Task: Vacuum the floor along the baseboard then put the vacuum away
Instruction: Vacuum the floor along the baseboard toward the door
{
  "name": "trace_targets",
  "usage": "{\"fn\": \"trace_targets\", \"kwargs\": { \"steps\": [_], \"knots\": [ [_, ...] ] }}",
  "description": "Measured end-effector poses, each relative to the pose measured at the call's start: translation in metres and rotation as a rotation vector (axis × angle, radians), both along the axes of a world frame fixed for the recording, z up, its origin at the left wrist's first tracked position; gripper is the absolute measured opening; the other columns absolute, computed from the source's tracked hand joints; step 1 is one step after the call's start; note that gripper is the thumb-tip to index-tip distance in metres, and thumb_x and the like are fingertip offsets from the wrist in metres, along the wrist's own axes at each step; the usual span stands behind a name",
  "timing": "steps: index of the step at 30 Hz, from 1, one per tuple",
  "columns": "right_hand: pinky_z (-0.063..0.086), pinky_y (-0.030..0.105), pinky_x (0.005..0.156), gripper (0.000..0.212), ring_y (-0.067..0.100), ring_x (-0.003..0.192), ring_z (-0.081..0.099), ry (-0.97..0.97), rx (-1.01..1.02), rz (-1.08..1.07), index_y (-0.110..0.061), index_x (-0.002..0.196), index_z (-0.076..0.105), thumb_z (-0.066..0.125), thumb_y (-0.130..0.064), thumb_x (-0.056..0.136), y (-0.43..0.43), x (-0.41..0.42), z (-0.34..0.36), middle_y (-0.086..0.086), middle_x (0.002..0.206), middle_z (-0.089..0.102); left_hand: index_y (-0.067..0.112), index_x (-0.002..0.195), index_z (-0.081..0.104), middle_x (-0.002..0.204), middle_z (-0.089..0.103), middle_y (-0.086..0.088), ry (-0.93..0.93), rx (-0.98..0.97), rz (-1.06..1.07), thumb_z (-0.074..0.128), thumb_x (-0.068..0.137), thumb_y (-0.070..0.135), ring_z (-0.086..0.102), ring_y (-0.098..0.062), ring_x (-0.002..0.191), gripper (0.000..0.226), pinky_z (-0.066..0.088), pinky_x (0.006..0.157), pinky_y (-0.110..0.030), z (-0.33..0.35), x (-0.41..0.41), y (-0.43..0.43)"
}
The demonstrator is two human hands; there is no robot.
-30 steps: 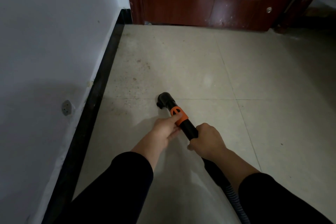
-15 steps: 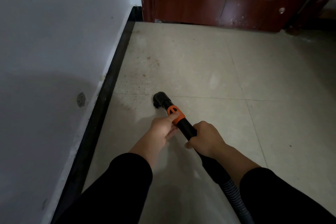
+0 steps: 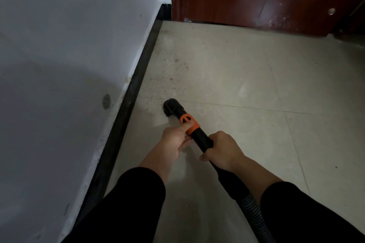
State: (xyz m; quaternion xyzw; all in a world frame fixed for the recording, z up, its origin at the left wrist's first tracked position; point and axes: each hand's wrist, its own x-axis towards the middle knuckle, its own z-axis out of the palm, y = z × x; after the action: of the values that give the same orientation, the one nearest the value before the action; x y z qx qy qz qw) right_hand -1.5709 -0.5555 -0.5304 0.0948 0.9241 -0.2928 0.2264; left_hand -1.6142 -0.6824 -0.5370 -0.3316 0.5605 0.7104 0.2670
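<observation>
Both hands grip the vacuum wand.
Left hand [image 3: 176, 136] pinches the orange collar [image 3: 190, 123]; right hand [image 3: 223, 149] wraps the wand [image 3: 201, 137]; nozzle [image 3: 172, 105] on the floor [image 3: 227, 77] near the baseboard [image 3: 126, 104].

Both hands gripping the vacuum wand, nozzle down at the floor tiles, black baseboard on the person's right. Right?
One thing off: the black baseboard runs along the person's left, under the white wall, per the head view. The left hand and right hand do grip the vacuum wand, nozzle down at the floor tiles.
</observation>
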Motion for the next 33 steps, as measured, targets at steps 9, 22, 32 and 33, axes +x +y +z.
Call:
{"fn": "trace_targets", "kwargs": {
  "steps": [9,22,32,33],
  "knots": [
    [0.033,0.02,0.048,0.023,0.011,0.052,0.05,-0.004,-0.038,0.062,-0.015,0.068,0.056,0.078,-0.02,0.068,-0.013,-0.003,0.0,-0.001,0.06,0.052,-0.001,0.121,0.057,0.091,0.064,-0.01,-0.036,0.003,-0.032,0.072,0.085,0.022,0.064,-0.018,0.085,0.045,0.052,0.082,-0.028,-0.002,-0.002,-0.028],
    [0.031,0.022,0.046,0.028,0.011,0.051,0.048,0.018,-0.057,0.119,-0.015,0.064,0.052,0.08,-0.022,0.065,-0.045,-0.011,-0.01,-0.002,0.059,0.049,0.004,0.135,0.049,0.098,0.063,-0.009,-0.038,0.004,0.032,0.072,0.085,0.027,0.061,-0.021,0.098,0.06,0.049,0.087,-0.03,-0.008,-0.002,-0.06],
    [0.031,0.022,0.047,0.028,0.01,0.052,0.047,0.015,-0.09,0.145,-0.014,0.069,0.054,0.081,-0.023,0.065,-0.074,-0.016,-0.013,-0.003,0.059,0.048,0.005,0.14,0.045,0.124,0.061,-0.014,-0.032,-0.006,0.053,0.071,0.086,0.03,0.06,-0.021,0.101,0.066,0.047,0.095,-0.032,-0.018,-0.009,-0.089],
    [0.031,0.022,0.046,0.028,0.01,0.052,0.046,0.014,-0.092,0.142,-0.014,0.07,0.055,0.081,-0.023,0.065,-0.077,-0.017,-0.014,-0.003,0.059,0.048,0.005,0.14,0.046,0.119,0.062,-0.013,-0.034,-0.009,0.06,0.071,0.085,0.03,0.06,-0.02,0.099,0.065,0.047,0.094,-0.032,-0.019,-0.009,-0.092]
  ]
}}
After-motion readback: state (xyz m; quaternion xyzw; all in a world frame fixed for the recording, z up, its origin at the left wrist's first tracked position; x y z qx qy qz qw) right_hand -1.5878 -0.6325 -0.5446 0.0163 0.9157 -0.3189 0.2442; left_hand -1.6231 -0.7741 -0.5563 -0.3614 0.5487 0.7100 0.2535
